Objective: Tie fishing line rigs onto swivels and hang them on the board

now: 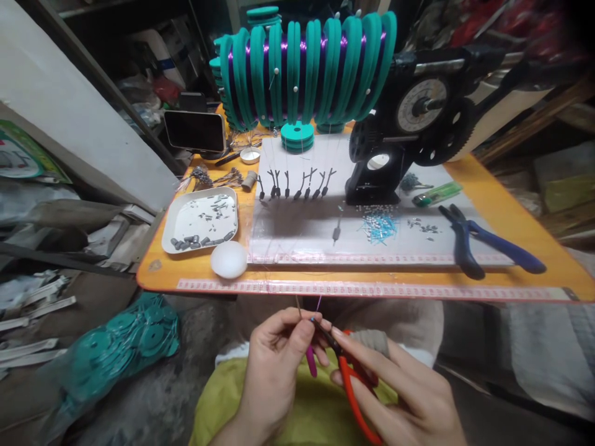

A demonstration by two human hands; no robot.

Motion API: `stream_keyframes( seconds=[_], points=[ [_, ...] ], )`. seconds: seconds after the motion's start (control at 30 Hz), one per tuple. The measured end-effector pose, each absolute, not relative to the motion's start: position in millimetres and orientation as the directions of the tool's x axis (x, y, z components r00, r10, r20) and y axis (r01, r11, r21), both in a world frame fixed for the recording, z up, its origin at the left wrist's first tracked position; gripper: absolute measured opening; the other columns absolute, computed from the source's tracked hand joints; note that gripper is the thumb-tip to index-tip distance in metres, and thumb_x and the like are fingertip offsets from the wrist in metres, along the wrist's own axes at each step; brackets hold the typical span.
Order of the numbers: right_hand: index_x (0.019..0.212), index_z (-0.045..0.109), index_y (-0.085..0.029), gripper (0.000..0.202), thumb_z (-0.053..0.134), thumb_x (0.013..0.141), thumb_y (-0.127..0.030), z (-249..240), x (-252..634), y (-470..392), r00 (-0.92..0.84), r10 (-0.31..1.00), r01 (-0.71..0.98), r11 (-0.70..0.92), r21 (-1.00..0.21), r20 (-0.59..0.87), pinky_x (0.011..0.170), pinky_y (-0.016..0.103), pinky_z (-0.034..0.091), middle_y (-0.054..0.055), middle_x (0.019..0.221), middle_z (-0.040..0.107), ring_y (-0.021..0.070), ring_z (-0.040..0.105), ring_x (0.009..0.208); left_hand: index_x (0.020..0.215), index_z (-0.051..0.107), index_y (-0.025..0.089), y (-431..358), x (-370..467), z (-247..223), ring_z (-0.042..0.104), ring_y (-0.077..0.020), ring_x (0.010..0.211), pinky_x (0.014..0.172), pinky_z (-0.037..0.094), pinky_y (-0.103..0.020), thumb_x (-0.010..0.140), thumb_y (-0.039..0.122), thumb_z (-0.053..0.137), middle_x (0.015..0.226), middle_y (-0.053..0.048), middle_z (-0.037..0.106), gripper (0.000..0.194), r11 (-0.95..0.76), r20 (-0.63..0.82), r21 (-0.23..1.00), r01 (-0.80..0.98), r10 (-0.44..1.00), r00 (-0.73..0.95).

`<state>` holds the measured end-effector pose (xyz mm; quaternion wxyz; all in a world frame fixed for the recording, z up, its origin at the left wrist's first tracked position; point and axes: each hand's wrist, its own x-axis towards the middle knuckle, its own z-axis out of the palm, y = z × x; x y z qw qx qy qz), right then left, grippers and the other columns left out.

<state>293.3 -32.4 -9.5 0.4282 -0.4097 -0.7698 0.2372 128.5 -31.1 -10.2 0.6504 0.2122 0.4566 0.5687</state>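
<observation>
Below the table's front edge my left hand [281, 347] is closed, with its thumb and forefinger pinched on a thin line near a small blue bit. A purple piece [311, 361] hangs just beneath the fingertips. My right hand [395, 378] is wrapped round red-handled pliers [351, 387], whose dark jaws meet the left fingertips; whether they are fully closed is too small to tell. A grey wrap covers one finger of the right hand. Over the table runs a row of teal spools [300, 74] with purple line, and several dark weights [297, 193] hang below it.
The orange table [160, 266] bears a white tray [179, 210] of grey pieces, a white cup [229, 260], blue-handled pliers [506, 248], a pile of blue pins [381, 228], a green cutter [437, 194], a phone [195, 131] and a black machine [372, 179]. A bag of teal discs [121, 347] lies lower left.
</observation>
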Motion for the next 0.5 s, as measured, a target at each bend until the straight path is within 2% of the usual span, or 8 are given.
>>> stream_keyframes(
  seconds=[0.23, 0.4, 0.43, 0.5],
  points=[
    [0.122, 0.065, -0.017, 0.039, 0.062, 0.084, -0.007, -8, 293, -31, -0.310, 0.831, 0.449, 0.556, -0.700, 0.462, 0.072, 0.012, 0.057, 0.007, 0.093, 0.072, 0.0100, 0.072, 0.078, 0.083, 0.078, 0.020, -30, 130, -7, 0.065, -0.0069, 0.054, 0.050, 0.052, -0.015, 0.081, 0.033, 0.077, 0.081, -0.002, 0.076, 0.014, 0.238, -0.334, 0.781, -0.578, 0.940, -0.065],
    [0.127, 0.063, -0.021, 0.044, 0.060, 0.086, -0.008, -14, 302, -39, -0.325, 0.833, 0.500, 0.553, -0.667, 0.447, 0.065, 0.014, 0.055, 0.006, 0.095, 0.072, 0.0101, 0.071, 0.075, 0.082, 0.078, 0.019, -29, 129, -5, 0.066, -0.0085, 0.054, 0.050, 0.052, -0.016, 0.078, 0.034, 0.079, 0.079, -0.004, 0.076, 0.015, 0.236, -0.349, 0.776, -0.585, 0.933, -0.086],
    [0.127, 0.064, -0.023, 0.042, 0.061, 0.086, -0.011, -14, 310, -39, -0.301, 0.848, 0.543, 0.529, -0.652, 0.437, 0.064, 0.015, 0.055, 0.005, 0.096, 0.072, 0.0105, 0.071, 0.074, 0.081, 0.077, 0.018, -29, 128, -4, 0.066, -0.0094, 0.056, 0.050, 0.052, -0.016, 0.077, 0.034, 0.080, 0.078, -0.004, 0.076, 0.016, 0.241, -0.360, 0.774, -0.586, 0.928, -0.095],
    [0.123, 0.066, -0.026, 0.038, 0.065, 0.086, -0.020, -11, 336, -28, -0.117, 0.892, 0.668, 0.397, -0.629, 0.437, 0.066, 0.020, 0.054, 0.004, 0.095, 0.073, 0.0133, 0.071, 0.074, 0.079, 0.077, 0.017, -28, 127, -4, 0.066, -0.0107, 0.058, 0.050, 0.053, -0.017, 0.074, 0.035, 0.083, 0.075, -0.004, 0.074, 0.019, 0.257, -0.387, 0.771, -0.583, 0.916, -0.108]
  ],
)
